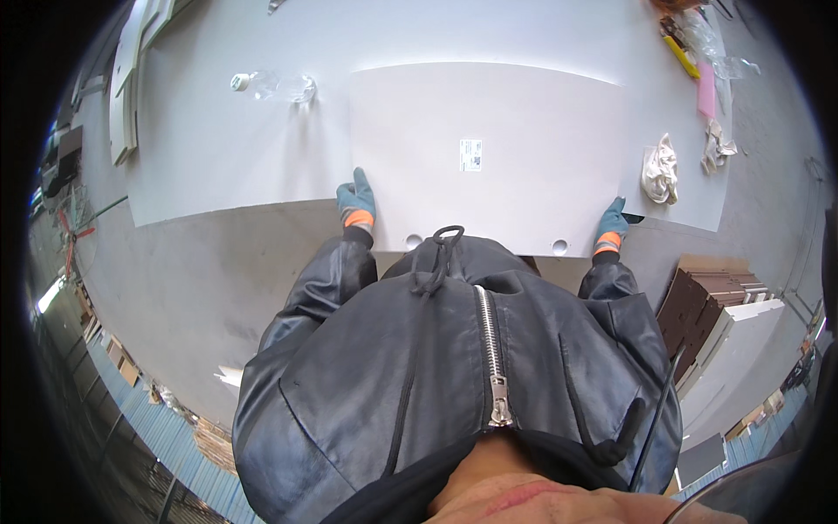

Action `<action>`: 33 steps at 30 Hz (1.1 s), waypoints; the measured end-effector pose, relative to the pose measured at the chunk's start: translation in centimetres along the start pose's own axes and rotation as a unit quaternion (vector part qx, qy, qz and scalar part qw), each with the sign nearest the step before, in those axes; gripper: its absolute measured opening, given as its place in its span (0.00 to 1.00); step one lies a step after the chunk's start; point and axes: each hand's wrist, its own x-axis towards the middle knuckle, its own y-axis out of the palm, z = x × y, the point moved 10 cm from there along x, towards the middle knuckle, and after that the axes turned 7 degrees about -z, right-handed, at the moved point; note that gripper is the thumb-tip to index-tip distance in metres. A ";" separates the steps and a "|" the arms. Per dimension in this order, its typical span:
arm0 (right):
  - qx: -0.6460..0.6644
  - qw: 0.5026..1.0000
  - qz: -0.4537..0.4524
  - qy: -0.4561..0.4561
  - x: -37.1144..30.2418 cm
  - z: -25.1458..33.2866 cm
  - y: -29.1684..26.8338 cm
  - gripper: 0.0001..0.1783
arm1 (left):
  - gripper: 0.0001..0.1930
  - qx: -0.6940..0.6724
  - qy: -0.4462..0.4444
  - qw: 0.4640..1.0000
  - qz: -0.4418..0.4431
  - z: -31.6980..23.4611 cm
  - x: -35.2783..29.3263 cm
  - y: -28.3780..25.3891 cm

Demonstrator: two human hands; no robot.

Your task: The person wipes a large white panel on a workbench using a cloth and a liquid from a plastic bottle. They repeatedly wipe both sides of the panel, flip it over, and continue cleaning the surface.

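Note:
A wide white panel (524, 157) lies across the near part of the table, its near edge up against my jacket. Along that edge are two round holes, and a small printed label (471, 155) is stuck near the middle. My left hand (356, 201), in a grey-blue glove with an orange cuff band, grips the panel's left edge. At the right edge my right hand (611, 225), gloved alike, holds the panel near its close corner. The fingers of both hands are partly hidden by the panel.
Left of the panel lies a clear plastic bottle (278, 87). Crumpled white cloths (661, 170), a pink strip (706, 91) and a yellow-handled tool (680, 54) are at the right. White boards (125, 96) stand at the far left; brown and white panels (729, 336) are stacked low on the right.

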 end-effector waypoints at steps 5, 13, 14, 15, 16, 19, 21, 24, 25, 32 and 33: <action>-0.024 0.998 0.041 0.046 -0.2 0.3 -1.8 0.48 | 0.46 -0.016 -0.103 0.994 0.025 -0.4 -0.9 -1.1; -0.207 0.888 -0.235 -0.338 4.2 14.7 -4.0 0.29 | 0.37 -0.250 0.098 0.944 -0.192 -11.0 4.4 -7.3; -0.262 0.860 -0.274 -0.342 6.0 16.8 -4.1 0.27 | 0.35 -0.302 0.127 0.922 -0.208 -13.1 5.6 -7.4; -0.230 0.912 -0.204 -0.272 8.2 18.3 -3.7 0.27 | 0.33 -0.318 0.124 0.915 -0.215 -14.0 7.0 -7.8; 0.069 0.934 -0.175 -0.305 8.2 21.4 -4.9 0.25 | 0.33 -0.336 0.123 0.907 -0.221 -15.2 8.3 -8.2; -0.247 0.792 -0.376 -0.412 3.9 32.4 -9.6 0.16 | 0.34 -0.425 0.066 0.877 -0.215 -19.9 8.7 -10.7; -0.334 0.747 -0.443 -0.367 4.6 35.6 -10.5 0.14 | 0.38 -0.425 0.072 0.874 -0.224 -21.8 10.4 -11.9; -0.149 0.803 -0.476 -0.327 7.2 35.6 -10.9 0.16 | 0.35 -0.501 0.015 0.838 -0.217 -25.2 10.4 -12.9; -0.133 0.812 -0.468 -0.321 7.8 35.3 -10.4 0.15 | 0.33 -0.094 0.096 0.943 -0.305 -26.8 12.0 -13.0; 0.348 0.854 -0.122 -0.367 8.9 35.8 -5.4 0.20 | 0.28 0.694 0.158 0.635 -0.300 -30.7 14.5 -8.3; 0.522 0.789 -0.048 -0.320 10.2 34.7 -4.9 0.20 | 0.29 0.696 0.159 0.652 -0.255 -32.0 13.1 -7.4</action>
